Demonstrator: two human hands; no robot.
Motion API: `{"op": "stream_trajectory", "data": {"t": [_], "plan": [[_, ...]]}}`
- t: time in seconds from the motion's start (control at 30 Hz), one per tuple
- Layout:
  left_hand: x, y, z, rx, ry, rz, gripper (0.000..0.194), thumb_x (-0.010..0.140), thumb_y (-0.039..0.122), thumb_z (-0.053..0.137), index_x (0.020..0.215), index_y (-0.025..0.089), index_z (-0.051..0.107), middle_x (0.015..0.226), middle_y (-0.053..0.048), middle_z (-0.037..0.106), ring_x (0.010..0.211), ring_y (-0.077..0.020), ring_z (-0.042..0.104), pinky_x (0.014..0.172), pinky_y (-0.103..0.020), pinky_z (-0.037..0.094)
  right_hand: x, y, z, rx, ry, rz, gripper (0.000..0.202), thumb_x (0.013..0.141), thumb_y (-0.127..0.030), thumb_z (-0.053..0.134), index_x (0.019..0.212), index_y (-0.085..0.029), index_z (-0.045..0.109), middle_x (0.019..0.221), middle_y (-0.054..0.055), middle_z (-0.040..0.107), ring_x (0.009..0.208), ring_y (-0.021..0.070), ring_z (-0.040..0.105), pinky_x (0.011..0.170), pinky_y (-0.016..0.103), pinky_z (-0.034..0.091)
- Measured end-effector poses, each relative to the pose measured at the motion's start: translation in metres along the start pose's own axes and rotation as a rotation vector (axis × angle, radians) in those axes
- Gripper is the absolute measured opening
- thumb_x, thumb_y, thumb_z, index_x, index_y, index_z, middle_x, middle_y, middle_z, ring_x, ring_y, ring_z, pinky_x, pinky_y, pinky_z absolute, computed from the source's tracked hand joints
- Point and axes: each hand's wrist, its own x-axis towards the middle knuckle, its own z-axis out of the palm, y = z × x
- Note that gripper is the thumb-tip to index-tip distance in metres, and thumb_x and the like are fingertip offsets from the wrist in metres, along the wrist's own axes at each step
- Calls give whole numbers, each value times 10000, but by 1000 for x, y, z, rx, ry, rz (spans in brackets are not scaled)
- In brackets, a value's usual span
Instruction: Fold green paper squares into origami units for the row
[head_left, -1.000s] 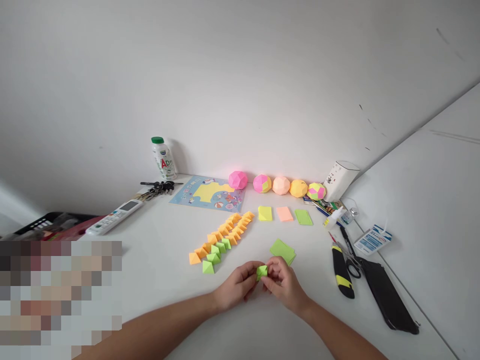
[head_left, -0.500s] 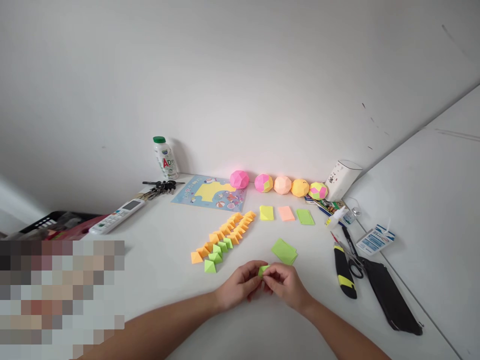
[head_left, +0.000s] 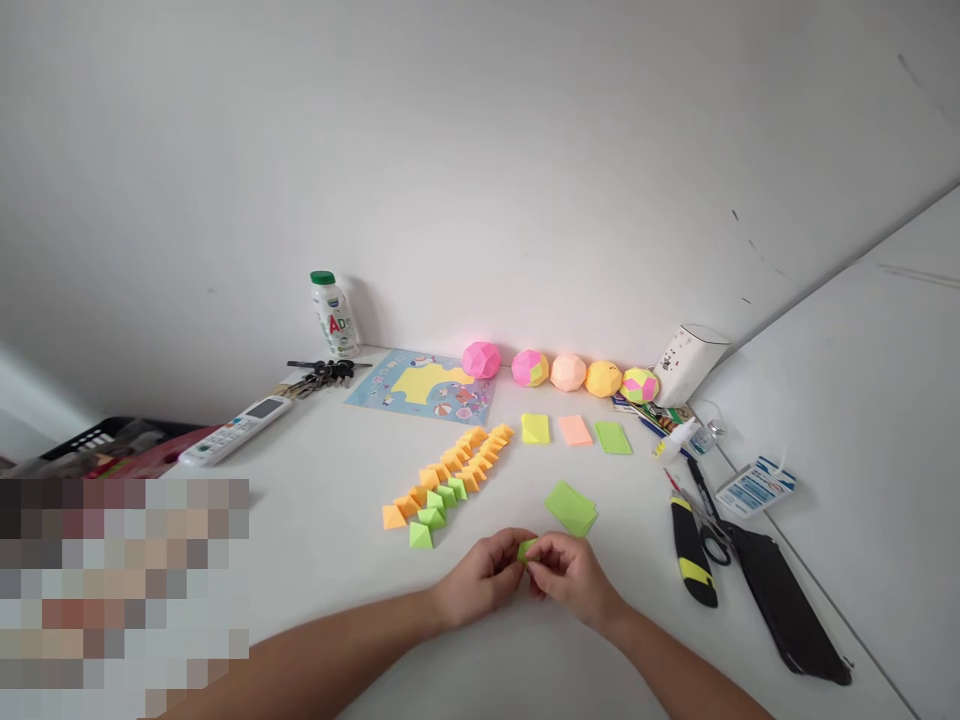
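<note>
Between my left hand (head_left: 484,577) and my right hand (head_left: 574,577) is a small folded green paper (head_left: 526,550); the fingertips of both pinch it, hiding most of it. Just beyond my right hand lie loose green sheets (head_left: 571,508). Two slanting rows of folded pieces stand to the left, with several orange pieces (head_left: 454,458) and several green ones (head_left: 432,517) at the near end. Farther back are a yellow pad (head_left: 535,429), a peach pad (head_left: 575,431) and a green pad (head_left: 613,437).
Several faceted paper balls (head_left: 568,372) line the wall beside a blue sheet (head_left: 375,386). Bottle (head_left: 335,318), keys (head_left: 322,376) and remote (head_left: 235,431) are at left. Cutter (head_left: 691,550), scissors (head_left: 715,543), glue bottle (head_left: 675,438) and black pouch (head_left: 787,600) are at right.
The whole view has shifted slightly. Both hands keep hold of the green paper, which now shows a little less between the fingers.
</note>
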Motion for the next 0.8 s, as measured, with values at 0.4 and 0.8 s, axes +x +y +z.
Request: {"op": "stream_trajectory", "data": {"t": [0.4,0.8], "plan": [[0,-11,-3,160,8,96,305,818,141,442,1113,154,518,914,-62,633,805,-158,570,696,-268,441,-1,1,2,-47,14,-3,51,683,-153,581,713,-169,542,523,-49,527,447,84,498,459,204,420],[0,-11,-3,5,-66,159,420,753,25,391,1133,159,509,921,-56,627,821,-162,578,736,-301,439,0,3,-2,-31,-11,-1,68,678,-156,564,744,-161,580,535,-38,549,456,106,543,469,227,457]]}}
